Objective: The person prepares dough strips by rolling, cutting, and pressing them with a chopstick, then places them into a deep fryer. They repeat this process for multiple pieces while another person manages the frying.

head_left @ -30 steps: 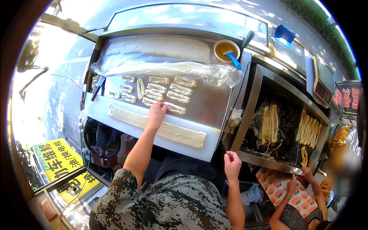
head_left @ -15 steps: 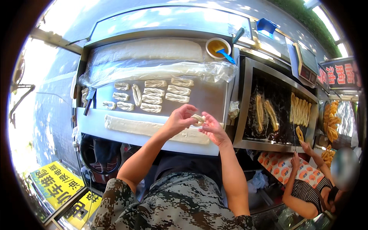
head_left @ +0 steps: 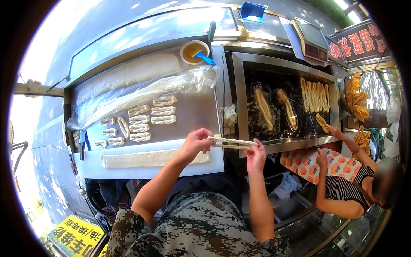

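Between my hands stretches a thin loop of raw twisted dough (head_left: 231, 140). My left hand (head_left: 198, 143) pinches one end, and my right hand (head_left: 255, 156) has its fingers closed on the other. The loop hangs in the air between the worktop's right edge and the fryer's near rim. Several short twisted dough pieces (head_left: 139, 128) lie in rows on the metal worktop to the left. Along the white board (head_left: 92, 168) in front of them runs a long flat dough strip (head_left: 141, 159), partly hidden behind my left forearm.
The fryer (head_left: 241, 128) holds two long dough sticks (head_left: 263, 109) in dark oil and a row of others. A co-worker's hand (head_left: 334, 130) is at its right. Bowl (head_left: 183, 53) with blue brush (head_left: 204, 57), plastic-covered dough (head_left: 124, 73), knife (head_left: 82, 145) and fried sticks (head_left: 357, 100) surround.
My hands have moved apart and pulled the small dough loop out long. The view has shifted right, toward the fryer. The co-worker's dough piece stays near the fryer's right side.
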